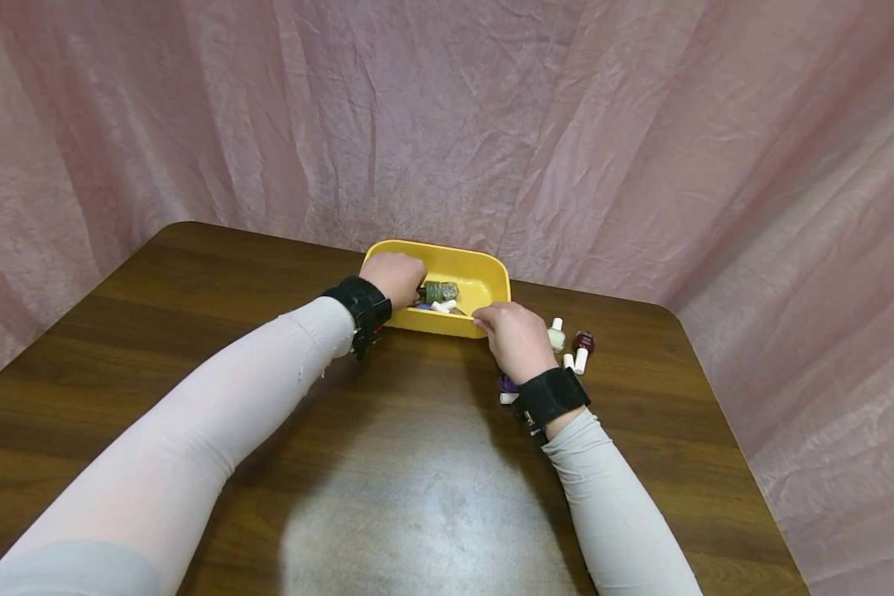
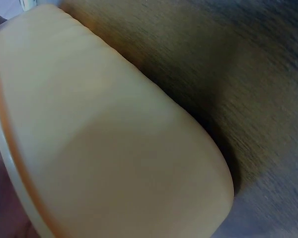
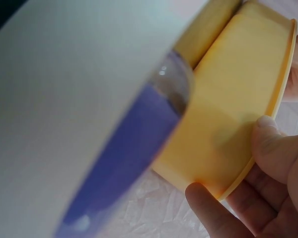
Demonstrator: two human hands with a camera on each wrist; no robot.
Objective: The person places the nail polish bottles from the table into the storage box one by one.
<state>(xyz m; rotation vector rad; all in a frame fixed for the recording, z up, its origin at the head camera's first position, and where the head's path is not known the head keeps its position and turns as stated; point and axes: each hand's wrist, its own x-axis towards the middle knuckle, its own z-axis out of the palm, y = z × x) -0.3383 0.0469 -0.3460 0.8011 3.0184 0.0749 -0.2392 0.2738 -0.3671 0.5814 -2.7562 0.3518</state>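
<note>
Yellow tub (image 1: 432, 323) sits at the far side of the brown counter (image 1: 156, 290), in front of the pink curtain (image 1: 447, 124), with a green item (image 1: 441, 291) and some white caps (image 1: 441, 307) inside; whether its base is perfectly flat or slightly raised, I cannot tell. Its smooth, thin-looking walls suggest plastic: light, fairly stiff, with a little give along the longer sides, and unlikely to break. Bare walls could prove slippery, so the lipped rim looks the surest hold, ideally near a corner, where the curve should resist flexing. That is where the right hand (image 1: 517, 335) has it: the fingers grasp the front right corner, thumb on the rim and one fingertip against the outer wall. At the other end, the left hand (image 1: 393, 280) reaches over the rim beside the green item; its fingertips are hidden, so I cannot tell whether they grasp anything. The loose contents would probably slide if the tub tipped, so level handling from both ends seems wise. Near the right hand lie a pale bottle (image 1: 556, 338), a dark red bottle (image 1: 583, 341) and a purple bottle (image 1: 507, 385), seemingly glass, smooth and breakable, best pinched by their white caps.
</note>
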